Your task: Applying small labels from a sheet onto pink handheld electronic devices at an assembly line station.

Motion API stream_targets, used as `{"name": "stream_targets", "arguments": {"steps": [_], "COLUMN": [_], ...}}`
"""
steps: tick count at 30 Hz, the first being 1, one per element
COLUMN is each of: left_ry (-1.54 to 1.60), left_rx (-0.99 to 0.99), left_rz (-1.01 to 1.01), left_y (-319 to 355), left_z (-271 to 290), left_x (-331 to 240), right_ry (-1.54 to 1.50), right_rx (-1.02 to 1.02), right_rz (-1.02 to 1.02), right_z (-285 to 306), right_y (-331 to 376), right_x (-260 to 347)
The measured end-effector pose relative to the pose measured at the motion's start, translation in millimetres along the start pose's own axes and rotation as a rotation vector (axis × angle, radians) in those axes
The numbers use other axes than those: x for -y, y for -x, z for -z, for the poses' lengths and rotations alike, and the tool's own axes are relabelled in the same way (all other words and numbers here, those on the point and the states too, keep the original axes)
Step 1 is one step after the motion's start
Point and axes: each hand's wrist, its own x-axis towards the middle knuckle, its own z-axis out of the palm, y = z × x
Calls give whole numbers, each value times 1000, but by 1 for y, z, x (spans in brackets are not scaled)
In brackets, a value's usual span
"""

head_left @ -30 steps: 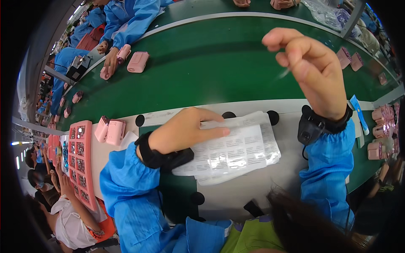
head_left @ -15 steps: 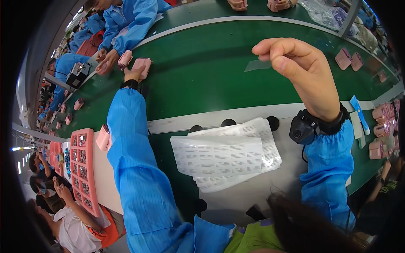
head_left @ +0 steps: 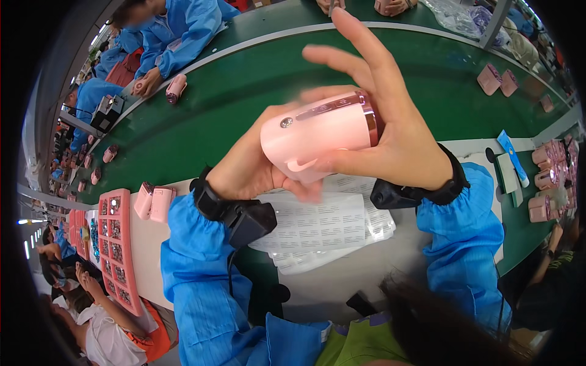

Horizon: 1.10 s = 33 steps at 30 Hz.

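Note:
A rounded pink device [head_left: 323,131] with a shiny rose band, a button strip and a small hook is held tilted above the near edge of the green surface. My left hand [head_left: 244,158] wraps its rounded end from behind and below, and part of its fingers is hidden. My right hand [head_left: 390,122] rests against the banded end, its thumb along the near side by the hook. Its index and middle fingers stretch up and away, smeared by motion. Whether a clear strip is still on those fingers I cannot tell. White printed label sheets [head_left: 311,226] lie underneath.
Two pink devices [head_left: 162,203] stand at left beside a pink compartment tray [head_left: 116,244]. Another pink device [head_left: 176,88] sits near a co-worker's hand [head_left: 146,82] on the green surface [head_left: 244,79]. At right lie a blue tube [head_left: 513,158] and several wrapped pink devices [head_left: 546,183].
My left hand has brought the pink device from the far left to the middle. My right hand, which pinched a clear strip, has moved left against the device with two fingers spread.

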Motion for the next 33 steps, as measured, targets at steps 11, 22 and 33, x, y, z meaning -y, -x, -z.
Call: {"name": "stream_targets", "arguments": {"steps": [11, 22, 33], "left_ry": [-111, -37, -177], "left_rx": [-481, -478, -441], "left_rz": [-430, -375, -180], "left_y": [9, -4, 11], "left_z": [-39, -36, -40], "left_x": [14, 20, 19], "right_ry": [-195, -431, -237], "right_rx": [-54, 43, -112], "right_rz": [-649, -620, -456], "right_z": [12, 20, 18], "right_y": [2, 4, -2], "right_x": [-1, -16, -24]}}
